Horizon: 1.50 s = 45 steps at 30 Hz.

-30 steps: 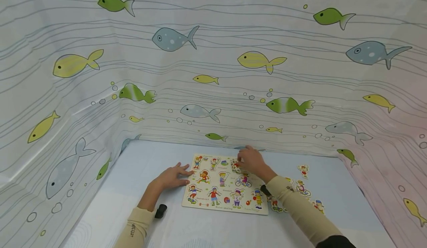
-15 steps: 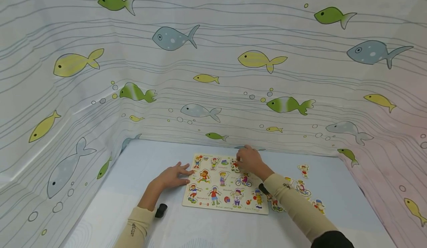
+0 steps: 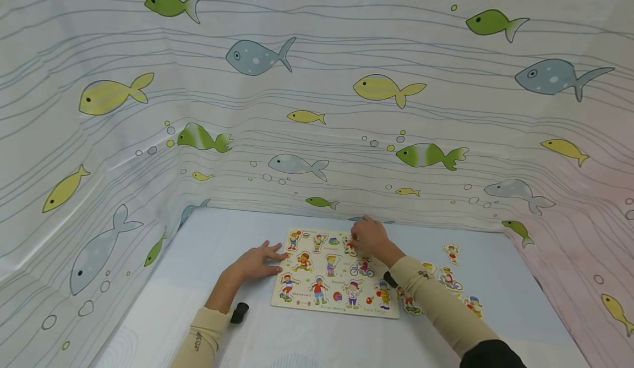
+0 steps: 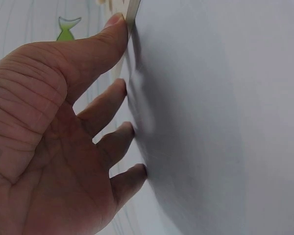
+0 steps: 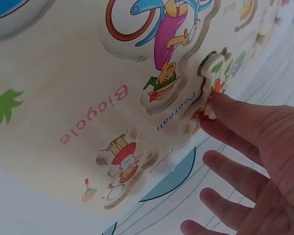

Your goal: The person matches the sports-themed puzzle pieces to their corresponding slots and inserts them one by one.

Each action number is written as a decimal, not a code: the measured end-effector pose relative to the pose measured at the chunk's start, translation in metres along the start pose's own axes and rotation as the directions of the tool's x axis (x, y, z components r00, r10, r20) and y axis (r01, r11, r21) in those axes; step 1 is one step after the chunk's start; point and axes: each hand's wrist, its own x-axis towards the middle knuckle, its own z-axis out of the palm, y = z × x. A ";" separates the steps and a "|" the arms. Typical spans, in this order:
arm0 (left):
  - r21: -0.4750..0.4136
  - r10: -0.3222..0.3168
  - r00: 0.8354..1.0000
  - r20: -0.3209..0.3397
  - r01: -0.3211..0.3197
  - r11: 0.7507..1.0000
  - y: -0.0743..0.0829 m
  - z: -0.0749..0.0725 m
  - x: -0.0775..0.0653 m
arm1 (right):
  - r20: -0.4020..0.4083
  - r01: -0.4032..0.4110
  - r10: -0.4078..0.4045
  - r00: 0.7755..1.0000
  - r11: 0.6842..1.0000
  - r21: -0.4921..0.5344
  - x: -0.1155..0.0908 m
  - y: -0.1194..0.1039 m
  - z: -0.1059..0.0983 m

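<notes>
On the light table lies a cream puzzle board [image 3: 346,314] with printed children playing sports. At its far edge my right hand [image 3: 372,237] pinches a small puzzle piece of a football player [image 5: 217,73] between thumb and forefinger. In the right wrist view the piece sits tilted over the recess by the word "Football", its rim standing partly out of line with the cut-out. The remaining fingers are spread beside the board. My left hand [image 3: 255,261] lies with spread fingers along the board's left side, the thumb [image 4: 115,36] touching its edge.
Several loose pieces lie right of the board, among them a small figure [image 3: 450,253], a cyclist [image 3: 449,278] and a figure in a blue cap [image 3: 473,306]. My right forearm covers some. A recess [image 5: 122,156] marked "Tennis" shows its printed picture. A fish-patterned sheet rises behind the table.
The right hand stays at the far edge, and the football piece has turned slightly under its fingers toward its recess. The left hand has not moved.
</notes>
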 end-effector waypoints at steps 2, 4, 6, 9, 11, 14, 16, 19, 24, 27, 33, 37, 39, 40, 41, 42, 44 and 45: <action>0.005 0.001 1.000 -0.001 -0.001 1.000 0.000 0.000 0.000 | 0.002 -0.002 0.002 1.000 1.000 -0.018 0.001 0.000 0.001; 0.009 0.000 1.000 0.000 0.000 1.000 0.000 0.000 0.000 | 0.006 -0.002 0.003 1.000 1.000 -0.029 0.002 0.000 0.001; 0.006 -0.003 1.000 0.003 0.003 1.000 0.001 0.000 0.001 | 0.013 -0.004 0.004 1.000 0.999 -0.035 0.003 0.000 0.001; 0.012 0.006 1.000 0.000 -0.006 1.000 0.001 0.000 0.000 | 0.014 -0.005 0.005 1.000 1.000 -0.031 0.005 -0.001 0.000; 0.012 0.007 1.000 0.001 -0.007 1.000 0.000 -0.001 0.000 | 0.014 -0.005 0.006 1.000 0.999 -0.033 0.006 -0.002 0.000; 0.012 0.014 1.000 -0.002 -0.014 1.000 0.001 -0.001 0.000 | 0.021 -0.009 0.010 1.000 0.999 -0.052 0.008 -0.004 -0.001; 0.008 0.010 1.000 0.003 -0.010 1.000 0.001 -0.001 -0.001 | 0.031 -0.011 0.013 0.999 0.998 -0.058 0.009 -0.004 -0.002; 0.002 0.012 1.000 -0.001 -0.012 1.000 0.001 -0.002 -0.001 | 0.043 -0.016 0.018 0.999 0.998 -0.061 0.010 -0.005 -0.002; -0.004 0.015 1.000 0.000 -0.015 1.000 0.001 -0.001 -0.001 | 0.065 -0.025 0.030 0.997 0.997 -0.071 0.012 -0.006 -0.003; -0.008 0.015 1.000 0.001 -0.015 1.000 0.001 -0.001 -0.001 | 0.088 -0.037 0.045 0.995 0.996 -0.081 0.013 -0.006 -0.003; 0.001 0.014 1.000 0.000 -0.014 1.000 0.002 -0.002 -0.001 | 0.084 -0.032 0.039 0.996 0.996 -0.082 0.013 -0.007 -0.003; 0.003 0.012 1.000 0.003 -0.012 1.000 0.002 -0.002 -0.002 | 0.080 -0.021 0.027 0.996 0.997 -0.073 0.012 -0.008 -0.003; 0.001 0.008 1.000 0.007 -0.008 1.000 0.002 -0.002 -0.002 | 0.081 -0.019 0.025 0.996 0.997 -0.071 0.012 -0.008 -0.003; 0.002 0.007 1.000 0.007 -0.007 1.000 0.002 -0.002 -0.001 | 0.081 -0.019 0.024 0.996 0.997 -0.069 0.012 -0.008 -0.003; 0.003 0.008 1.000 0.006 -0.008 1.000 0.002 -0.002 -0.002 | 0.080 -0.018 0.023 0.997 0.998 -0.066 0.012 -0.008 -0.003; 0.004 0.008 1.000 0.005 -0.008 1.000 0.002 -0.002 -0.001 | 0.077 -0.016 0.021 0.997 0.998 -0.067 0.012 -0.008 -0.003; 0.003 0.006 1.000 0.005 -0.006 1.000 0.002 -0.001 -0.001 | 0.074 -0.013 0.019 0.997 0.997 -0.070 0.012 -0.008 -0.003; 0.002 0.004 1.000 0.003 -0.004 1.000 0.002 -0.001 -0.001 | 0.076 -0.012 0.018 0.997 0.997 -0.072 0.012 -0.008 -0.003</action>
